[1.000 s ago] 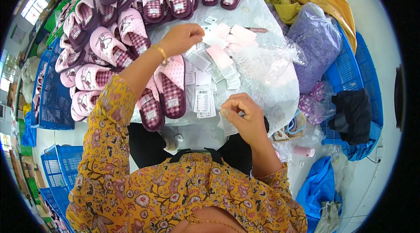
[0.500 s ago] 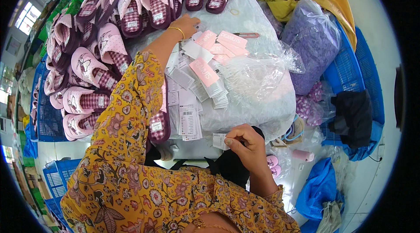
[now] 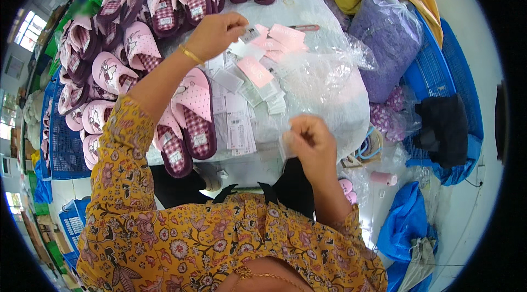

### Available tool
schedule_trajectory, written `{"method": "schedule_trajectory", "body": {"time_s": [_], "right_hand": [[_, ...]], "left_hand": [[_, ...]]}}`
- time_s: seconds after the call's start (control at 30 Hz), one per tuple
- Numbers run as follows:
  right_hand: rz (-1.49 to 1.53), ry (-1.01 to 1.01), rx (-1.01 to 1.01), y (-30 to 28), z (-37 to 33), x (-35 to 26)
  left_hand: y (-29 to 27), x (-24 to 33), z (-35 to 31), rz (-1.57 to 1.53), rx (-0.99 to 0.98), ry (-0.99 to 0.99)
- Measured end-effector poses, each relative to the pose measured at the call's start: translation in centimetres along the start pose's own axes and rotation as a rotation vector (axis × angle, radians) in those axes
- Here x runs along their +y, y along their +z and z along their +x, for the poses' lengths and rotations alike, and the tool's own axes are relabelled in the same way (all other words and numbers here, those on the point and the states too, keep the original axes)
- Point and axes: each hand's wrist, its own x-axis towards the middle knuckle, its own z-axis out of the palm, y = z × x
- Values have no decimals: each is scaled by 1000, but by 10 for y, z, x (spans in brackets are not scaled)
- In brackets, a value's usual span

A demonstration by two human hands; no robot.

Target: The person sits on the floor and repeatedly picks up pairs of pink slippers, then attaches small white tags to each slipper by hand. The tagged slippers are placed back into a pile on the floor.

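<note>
Pink card tags [image 3: 262, 67], mixed with white barcode labels, lie fanned across the middle of the plastic-covered table [image 3: 329, 12]. Left hand [image 3: 215, 33]: raised over the far part of the spread, fingers pinched on a single small tag [image 3: 250, 34] lifted clear of the heap. Right hand [image 3: 312, 146]: at the near edge of the table, fingers curled shut around a small clear sleeve or label [image 3: 285, 146]; exactly what it is cannot be told. Pair of pink checked slippers [image 3: 189, 122]: near-left of the tags, soles down, just beside the left forearm. Further slippers [image 3: 132, 34]: rows along the left and far edges. Clear plastic bags [image 3: 329, 72]: crumpled right of the tags. Purple bagged bundle [image 3: 384, 45]: far-right corner.

Step in hand, as judged: picking one tag from the pile for pairing with the item in the right hand. Next move would call for bringing the two hands together near the table's near edge, keeping the pinch firm on the thin card.
</note>
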Motion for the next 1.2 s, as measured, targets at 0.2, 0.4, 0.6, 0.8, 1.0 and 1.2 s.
{"method": "schedule_trajectory", "body": {"time_s": [0.2, 0.4, 0.6, 0.8, 1.0, 1.2], "right_hand": [[113, 9, 69, 24, 27, -15], [146, 80, 45, 37, 23, -18], [102, 66, 39, 37, 16, -15], [118, 95, 22, 40, 12, -16], [133, 90, 12, 37, 14, -4], [175, 129, -1, 37, 13, 0]], "left_hand": [[25, 65, -92, -209, -120, 33], [31, 84, -123, -209, -62, 66], [35, 89, -133, -175, 12, 147], [36, 89, -140, -104, 35, 204], [37, 88, -142, -119, -4, 177], [36, 82, -142, -306, -178, 78]]}}
